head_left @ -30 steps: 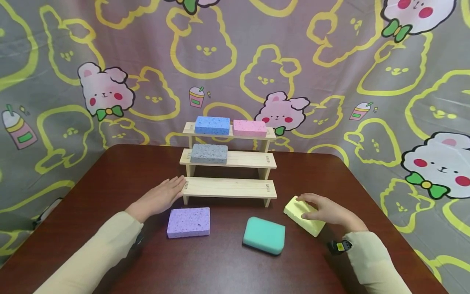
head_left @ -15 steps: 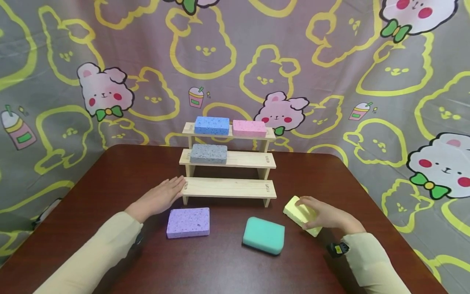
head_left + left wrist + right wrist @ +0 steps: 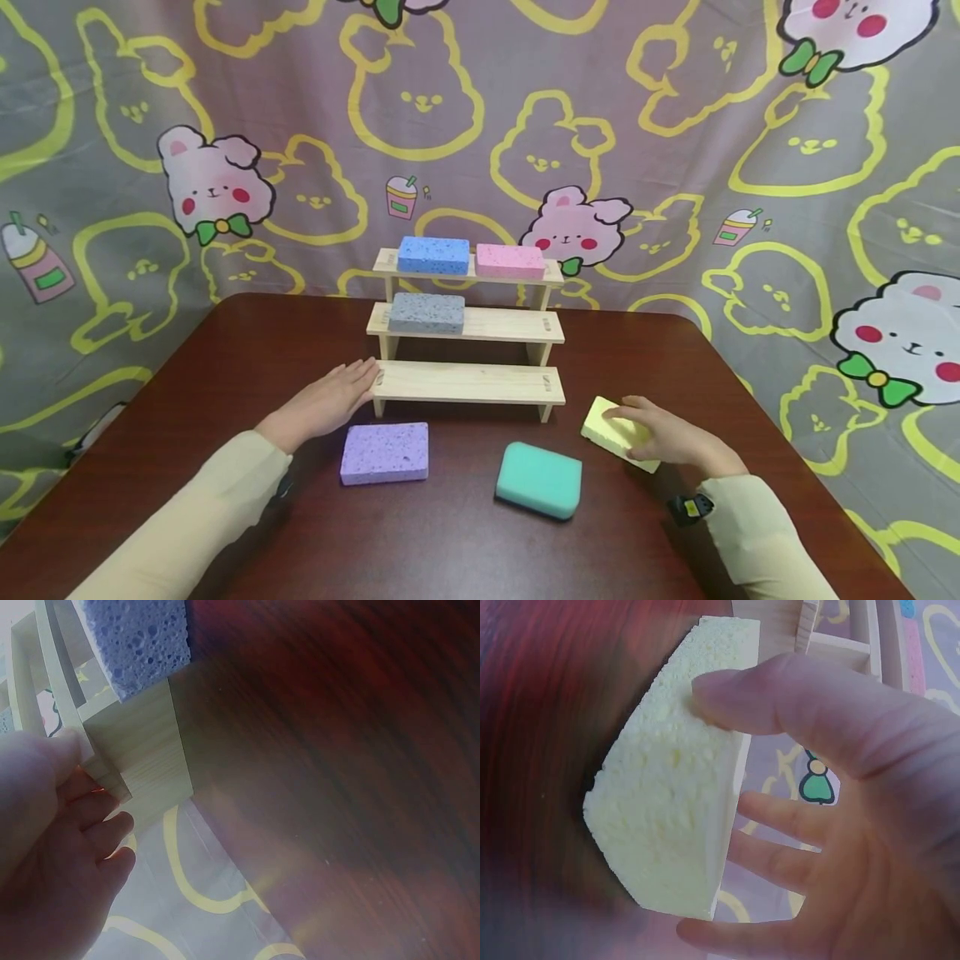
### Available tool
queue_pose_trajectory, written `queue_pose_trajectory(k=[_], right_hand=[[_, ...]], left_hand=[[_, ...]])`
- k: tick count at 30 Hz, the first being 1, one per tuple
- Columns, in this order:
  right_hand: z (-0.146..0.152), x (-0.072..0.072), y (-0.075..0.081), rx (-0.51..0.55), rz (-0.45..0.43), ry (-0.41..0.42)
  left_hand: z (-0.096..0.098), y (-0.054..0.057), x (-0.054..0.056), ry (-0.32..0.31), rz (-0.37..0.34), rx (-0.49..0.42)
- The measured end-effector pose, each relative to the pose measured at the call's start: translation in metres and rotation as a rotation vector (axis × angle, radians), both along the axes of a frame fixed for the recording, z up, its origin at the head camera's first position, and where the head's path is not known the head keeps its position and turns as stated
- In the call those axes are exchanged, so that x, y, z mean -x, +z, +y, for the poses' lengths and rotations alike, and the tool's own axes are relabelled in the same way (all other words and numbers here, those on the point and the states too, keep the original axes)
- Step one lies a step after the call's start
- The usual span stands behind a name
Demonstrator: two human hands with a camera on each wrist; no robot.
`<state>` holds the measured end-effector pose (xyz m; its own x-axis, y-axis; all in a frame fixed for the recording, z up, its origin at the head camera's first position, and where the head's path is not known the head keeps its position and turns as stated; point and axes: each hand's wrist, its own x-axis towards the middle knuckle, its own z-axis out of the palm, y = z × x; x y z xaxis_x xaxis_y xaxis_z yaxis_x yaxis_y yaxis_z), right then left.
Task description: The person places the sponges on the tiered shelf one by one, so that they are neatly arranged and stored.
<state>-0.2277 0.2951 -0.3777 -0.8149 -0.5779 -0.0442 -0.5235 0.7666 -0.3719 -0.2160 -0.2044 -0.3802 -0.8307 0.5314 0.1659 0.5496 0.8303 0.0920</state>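
Note:
At the right of the head view, my right hand [image 3: 675, 435] grips a yellow sponge [image 3: 606, 423] close over the table. In the right wrist view the thumb presses on one side of the sponge [image 3: 660, 802], with the fingers across from it. My left hand [image 3: 322, 408] holds the left end of the lowest step of a three-tier wooden stand [image 3: 465, 383]; the left wrist view has its thumb and fingers around the end of the board. A purple sponge [image 3: 386, 454] lies in front of the stand, and a teal sponge [image 3: 538, 479] lies left of the yellow one.
On the stand's top step sit a blue sponge [image 3: 433, 256] and a pink sponge [image 3: 510, 262]. A grey sponge [image 3: 427, 313] is on the left of the middle step. The dark brown table [image 3: 450, 550] backs onto a patterned curtain [image 3: 465, 108].
My right thumb and fingers have closed on the yellow sponge. Its near end has shifted slightly up and to the right. My left hand and the other sponges stay put.

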Motion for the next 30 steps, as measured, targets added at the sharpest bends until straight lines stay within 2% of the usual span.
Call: queue_pose_trajectory(k=[8, 14, 23, 30], right_hand=[[0.004, 0.002, 0.001, 0.001, 0.031, 0.008], [0.006, 0.002, 0.004, 0.045, 0.078, 0.008], [0.006, 0.007, 0.012, 0.119, 0.083, -0.001], [0.005, 0.011, 0.021, 0.148, 0.131, 0.004]], left_hand=[[0.001, 0.002, -0.001, -0.002, 0.011, 0.0], [0.001, 0.002, -0.001, 0.003, -0.001, -0.005], [0.0, -0.001, 0.0, -0.003, 0.02, -0.008], [0.0, 0.0, 0.0, -0.008, 0.027, -0.014]])
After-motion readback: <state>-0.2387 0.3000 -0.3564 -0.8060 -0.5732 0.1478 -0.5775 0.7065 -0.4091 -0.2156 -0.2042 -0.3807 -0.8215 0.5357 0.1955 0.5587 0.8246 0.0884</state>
